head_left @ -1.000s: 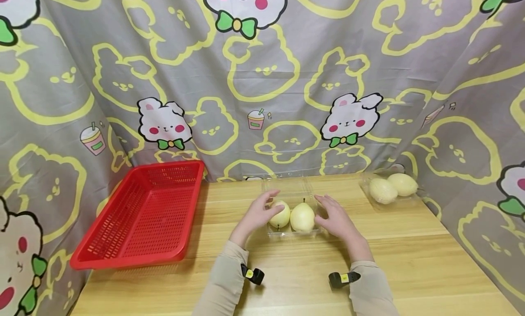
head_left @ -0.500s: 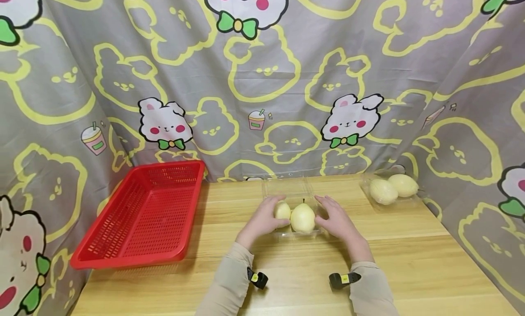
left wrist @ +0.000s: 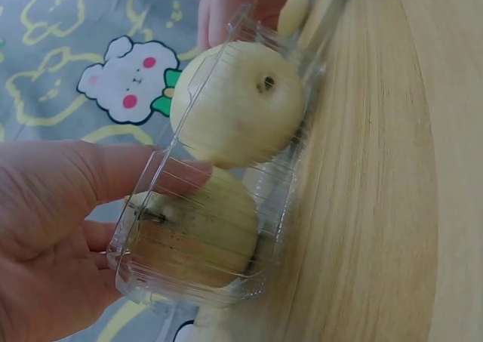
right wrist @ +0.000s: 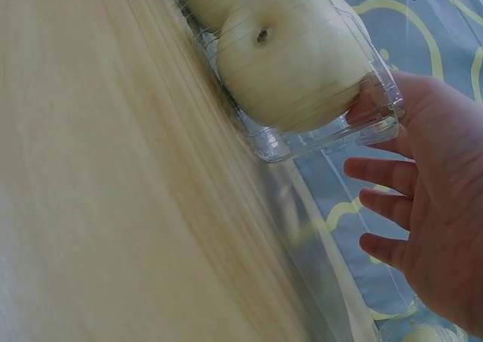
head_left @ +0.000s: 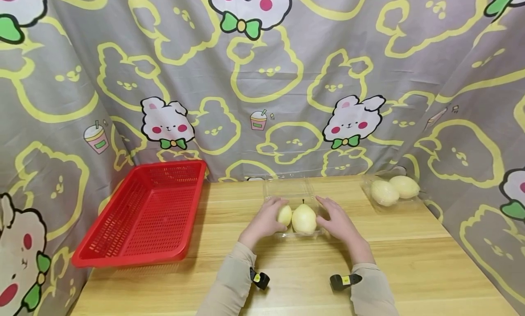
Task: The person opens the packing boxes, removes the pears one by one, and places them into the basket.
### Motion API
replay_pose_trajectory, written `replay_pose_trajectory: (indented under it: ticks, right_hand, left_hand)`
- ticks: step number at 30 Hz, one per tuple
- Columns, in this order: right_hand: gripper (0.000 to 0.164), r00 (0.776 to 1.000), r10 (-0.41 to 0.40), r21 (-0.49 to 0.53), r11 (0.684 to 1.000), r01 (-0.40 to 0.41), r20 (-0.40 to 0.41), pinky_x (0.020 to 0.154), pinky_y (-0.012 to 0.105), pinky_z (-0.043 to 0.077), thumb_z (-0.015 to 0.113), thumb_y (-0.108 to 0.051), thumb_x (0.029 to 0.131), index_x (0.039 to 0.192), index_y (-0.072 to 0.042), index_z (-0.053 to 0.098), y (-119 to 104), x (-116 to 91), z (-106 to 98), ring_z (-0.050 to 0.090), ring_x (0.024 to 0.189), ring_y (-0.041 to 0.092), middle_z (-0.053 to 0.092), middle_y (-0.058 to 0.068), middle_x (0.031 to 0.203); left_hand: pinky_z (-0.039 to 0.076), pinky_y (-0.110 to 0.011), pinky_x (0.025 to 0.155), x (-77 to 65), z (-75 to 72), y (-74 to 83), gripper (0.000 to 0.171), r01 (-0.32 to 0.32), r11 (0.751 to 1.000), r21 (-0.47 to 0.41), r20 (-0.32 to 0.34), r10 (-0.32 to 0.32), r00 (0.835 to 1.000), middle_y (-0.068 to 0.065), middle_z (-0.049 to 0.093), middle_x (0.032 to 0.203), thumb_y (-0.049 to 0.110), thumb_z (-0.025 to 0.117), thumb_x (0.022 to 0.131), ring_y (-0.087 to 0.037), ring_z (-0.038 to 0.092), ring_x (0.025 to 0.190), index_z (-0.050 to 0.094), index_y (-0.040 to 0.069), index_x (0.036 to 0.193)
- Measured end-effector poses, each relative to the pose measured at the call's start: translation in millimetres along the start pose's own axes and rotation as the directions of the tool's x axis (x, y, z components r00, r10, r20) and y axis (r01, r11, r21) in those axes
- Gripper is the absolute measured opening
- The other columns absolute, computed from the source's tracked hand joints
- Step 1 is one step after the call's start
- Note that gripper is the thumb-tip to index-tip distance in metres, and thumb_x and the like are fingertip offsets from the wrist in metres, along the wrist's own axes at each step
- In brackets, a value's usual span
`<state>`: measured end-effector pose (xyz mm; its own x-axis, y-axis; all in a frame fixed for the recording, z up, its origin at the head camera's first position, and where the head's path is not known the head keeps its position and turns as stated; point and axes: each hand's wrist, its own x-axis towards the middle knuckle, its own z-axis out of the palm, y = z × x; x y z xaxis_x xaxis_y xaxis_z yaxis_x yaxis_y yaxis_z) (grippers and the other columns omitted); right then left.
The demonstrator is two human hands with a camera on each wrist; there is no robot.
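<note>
Two pale yellow pears sit side by side in a clear plastic box whose lid point(head_left: 288, 187) is folded back. My left hand point(head_left: 265, 218) grips the left pear point(head_left: 285, 217) from its left side. In the left wrist view, its thumb point(left wrist: 181, 174) reaches over the box wall onto that pear point(left wrist: 204, 232). My right hand point(head_left: 338, 220) is at the box's right end beside the right pear point(head_left: 304, 219), which has its stem up. In the right wrist view, the right thumb reaches in at the box corner and the other fingers point(right wrist: 381, 176) stretch out, spread apart.
An empty red slotted basket point(head_left: 143, 215) stands on the left of the wooden table point(head_left: 303, 279). At the back right lies another clear package point(head_left: 395, 190) with two pears. A patterned grey curtain point(head_left: 229, 79) hangs right behind the table.
My left hand has moved right and closed in around the left pear, covering more of it. The right hand has stayed at the box's right end.
</note>
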<state>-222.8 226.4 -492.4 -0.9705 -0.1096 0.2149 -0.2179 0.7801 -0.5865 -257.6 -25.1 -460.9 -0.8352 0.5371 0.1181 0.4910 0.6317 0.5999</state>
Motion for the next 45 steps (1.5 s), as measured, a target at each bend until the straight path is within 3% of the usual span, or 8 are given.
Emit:
replay_pose_trajectory:
  ticks: [13,30,38,45]
  right_hand:
    - [0.066,1.0,0.003,-0.014,1.0,-0.003,-0.006,0.113,0.065,0.024,0.057,-0.02,0.086,0.149,-0.009,0.039,-2,0,-5,0.029,0.143,0.044,0.043,0.022,0.149]
    - [0.065,0.999,-0.025,-0.092,0.996,0.022,-0.032,0.111,0.065,0.028,0.062,-0.02,0.084,0.145,-0.008,0.044,-7,0,-4,0.034,0.141,0.044,0.049,0.02,0.146]
    - [0.066,1.0,-0.008,-0.076,0.997,0.007,-0.015,0.111,0.066,0.028,0.06,-0.021,0.084,0.146,-0.01,0.043,-8,0,-4,0.033,0.142,0.042,0.047,0.018,0.147]
    - [0.065,1.0,-0.01,-0.063,0.998,0.008,-0.02,0.112,0.065,0.028,0.061,-0.021,0.084,0.146,-0.01,0.044,-8,0,-3,0.033,0.142,0.043,0.048,0.018,0.147]
  left_hand:
    - [0.041,-0.054,0.108,-0.7,-1.5,9.2,0.082,0.0,0.998,0.064,0.016,-0.001,1.0,-0.018,0.042,0.148,-0.001,0.079,0.066,-0.038,0.04,0.136,0.049,0.013,0.141]
    - [0.046,-0.046,0.103,-0.3,-1.1,6.4,0.079,0.03,0.988,0.15,-0.018,-0.027,0.999,-0.013,0.055,0.137,0.014,0.083,0.066,-0.031,0.05,0.127,0.052,0.015,0.139]
    - [0.048,-0.044,0.099,2.5,-3.5,2.0,0.079,0.01,0.992,0.13,-0.02,-0.007,1.0,-0.011,0.056,0.138,0.016,0.082,0.065,-0.029,0.053,0.124,0.053,0.013,0.138]
    - [0.052,-0.038,0.089,2.9,-11.5,0.4,0.079,-0.003,0.999,0.047,-0.011,0.004,1.0,-0.009,0.057,0.138,0.014,0.08,0.066,-0.026,0.059,0.113,0.051,0.009,0.139]
